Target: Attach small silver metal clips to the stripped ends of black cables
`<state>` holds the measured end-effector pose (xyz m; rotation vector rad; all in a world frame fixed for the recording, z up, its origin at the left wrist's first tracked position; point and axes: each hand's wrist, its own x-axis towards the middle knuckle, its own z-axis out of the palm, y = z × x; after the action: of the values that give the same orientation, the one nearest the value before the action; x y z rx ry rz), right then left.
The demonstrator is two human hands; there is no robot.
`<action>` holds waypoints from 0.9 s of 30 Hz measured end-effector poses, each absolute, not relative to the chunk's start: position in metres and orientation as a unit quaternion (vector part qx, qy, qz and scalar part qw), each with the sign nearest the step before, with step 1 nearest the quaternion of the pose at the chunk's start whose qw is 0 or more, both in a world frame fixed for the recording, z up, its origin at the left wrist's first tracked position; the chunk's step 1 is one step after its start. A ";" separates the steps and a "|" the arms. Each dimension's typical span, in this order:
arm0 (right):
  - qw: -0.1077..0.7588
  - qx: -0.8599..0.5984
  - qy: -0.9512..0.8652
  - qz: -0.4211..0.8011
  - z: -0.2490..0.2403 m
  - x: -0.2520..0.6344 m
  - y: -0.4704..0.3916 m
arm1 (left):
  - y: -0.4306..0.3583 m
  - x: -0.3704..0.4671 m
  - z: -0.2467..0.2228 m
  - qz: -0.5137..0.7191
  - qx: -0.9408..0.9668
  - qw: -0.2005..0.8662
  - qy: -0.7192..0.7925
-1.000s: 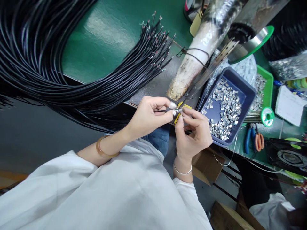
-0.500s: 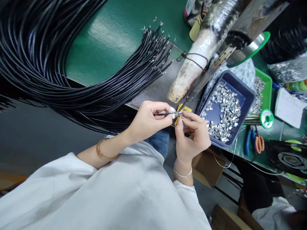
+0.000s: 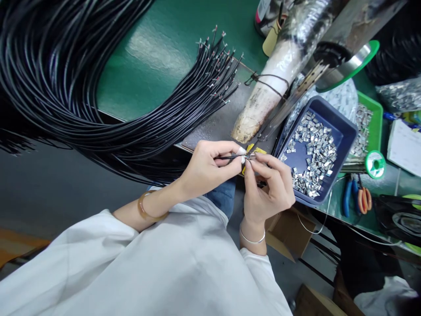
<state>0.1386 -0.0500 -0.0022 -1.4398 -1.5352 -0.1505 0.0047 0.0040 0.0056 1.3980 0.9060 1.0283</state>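
Observation:
Pinched in my left hand (image 3: 212,169) is a black cable (image 3: 226,157), close to its end; white wrapping covers a fingertip. My right hand (image 3: 268,186) pinches a small silvery metal connector (image 3: 251,156) at that cable end, its fingertips nearly meeting those of the left. Exactly how far the cable sits in the connector is too small to tell. Just behind the fingertips, the tip of a soldering iron (image 3: 254,145) points down from its stand, above a yellow piece (image 3: 259,150) at the bench edge. A large bundle of black cables (image 3: 158,118) with stripped ends lies to the left.
A dark blue tray (image 3: 340,127) of small metal shells stands right of my hands. Beyond it are a green tray (image 3: 378,109), a solder spool (image 3: 375,164) and pliers (image 3: 347,197). A white wrapped tube (image 3: 259,98) slants over the bench. Another person's dark-clothed leg shows lower right.
The whole view has shifted slightly, so the bench things sit a little further right. Both hands keep the same pinch on the cable and connector.

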 end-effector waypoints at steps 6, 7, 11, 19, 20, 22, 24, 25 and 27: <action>0.489 -0.586 -0.642 -0.073 -0.007 0.138 -0.054 | 0.010 0.003 0.006 0.400 0.527 0.655 0.365; 0.489 -0.585 -0.643 -0.076 -0.007 0.139 -0.055 | 0.011 0.003 0.006 0.394 0.519 0.666 0.363; 0.495 -0.579 -0.641 -0.099 -0.007 0.141 -0.056 | 0.010 0.003 0.006 0.378 0.510 0.687 0.354; 0.542 -0.607 -0.579 0.053 -0.003 0.147 -0.056 | 0.002 -0.007 0.010 0.360 0.517 0.717 0.300; 0.551 -0.608 -0.569 0.051 -0.003 0.148 -0.057 | 0.002 -0.008 0.010 0.358 0.516 0.719 0.297; 0.560 -0.613 -0.558 0.015 -0.001 0.150 -0.063 | 0.001 -0.008 0.008 0.376 0.509 0.710 0.309; 0.514 -0.628 -0.583 -0.030 0.002 0.151 -0.068 | -0.002 -0.008 0.005 0.393 0.510 0.692 0.326; 0.470 -0.636 -0.610 -0.045 0.004 0.150 -0.070 | -0.003 -0.007 0.004 0.397 0.518 0.682 0.331; 0.385 -0.638 -0.665 -0.061 0.007 0.146 -0.072 | -0.006 -0.007 0.001 0.402 0.548 0.653 0.333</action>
<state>0.1465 -0.0717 0.0068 -1.6244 -1.6934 -0.1555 -0.0071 -0.0056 0.0007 1.2439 0.7552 0.9124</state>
